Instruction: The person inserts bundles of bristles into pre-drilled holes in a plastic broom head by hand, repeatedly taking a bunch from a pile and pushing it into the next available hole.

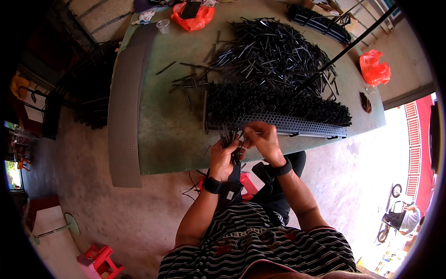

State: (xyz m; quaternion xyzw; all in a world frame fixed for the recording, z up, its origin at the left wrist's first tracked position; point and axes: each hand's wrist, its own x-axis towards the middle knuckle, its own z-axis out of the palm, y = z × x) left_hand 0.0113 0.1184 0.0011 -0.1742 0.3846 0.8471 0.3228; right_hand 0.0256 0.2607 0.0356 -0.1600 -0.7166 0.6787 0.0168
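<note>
A bundle of thin dark strips (227,136) stands up out of my left hand (221,160), whose fingers are closed round it near the table's front edge. Just to the right, my right hand (265,143) is pinched, its fingertips beside the bundle; what lies between them is too small to make out. Directly beyond both hands is a long metal rack (297,124) with a perforated front face, densely filled with upright black strips (278,101). Behind the rack a large heap of loose black strips (274,53) is spread on the green table (162,116).
A grey perforated sheet (125,121) runs along the table's left edge. A thin black pole (353,42) slants over the heap. Red plastic bags (193,18), a clear cup (163,26) and another filled rack (320,24) rest farther back. A red stool (98,261) stands lower left.
</note>
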